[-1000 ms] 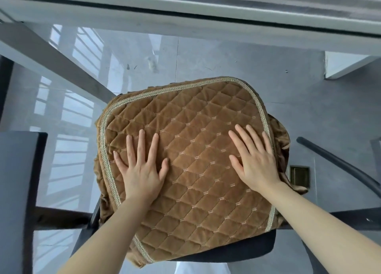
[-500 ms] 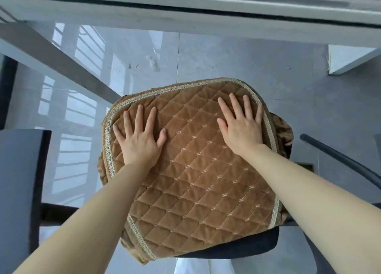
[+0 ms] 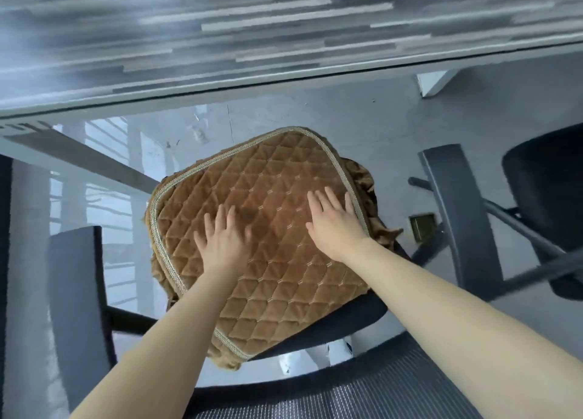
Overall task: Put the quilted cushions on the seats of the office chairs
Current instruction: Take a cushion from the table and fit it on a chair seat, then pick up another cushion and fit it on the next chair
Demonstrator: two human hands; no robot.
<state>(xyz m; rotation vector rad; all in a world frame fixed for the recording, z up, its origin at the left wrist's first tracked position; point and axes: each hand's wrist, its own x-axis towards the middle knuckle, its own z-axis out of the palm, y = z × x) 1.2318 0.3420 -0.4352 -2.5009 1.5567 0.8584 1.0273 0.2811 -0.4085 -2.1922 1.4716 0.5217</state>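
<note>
left hand (image 3: 222, 240): flat on the quilted cushion (image 3: 268, 238), fingers straight and spread, pressing down just left of its centre, gripping nothing. slightly motion-blurred.
right hand (image 3: 336, 221): also flat, fingers straight and close together, palm on the cushion's right side, fingertips just inside the braided trim. nothing held.
cushion position: centre frame, lying on the chair seat (image 3: 340, 320), rotated against it. black seat edge shows bare along the cushion's lower right; cushion's lower-left corner overhangs.
cushion skirt: ruffled brown fabric bunched out at centre right and along the left edge, not tucked.
handling: looks light, soft, floppy. velvet-like top should give palms enough friction to slide it. for a lift or re-square, the stiffer trimmed border or corners look like the best hold; the middle would likely just sag.
risk: pushing one-sided probably rotates it further.
containers: none in view.
next chair (image 3: 542, 197): right of frame, black seat with no cushion visible on it.
backrest (image 3: 362, 393): mesh, bottom of frame.
desk (image 3: 220, 39): across the top, blurred.
</note>
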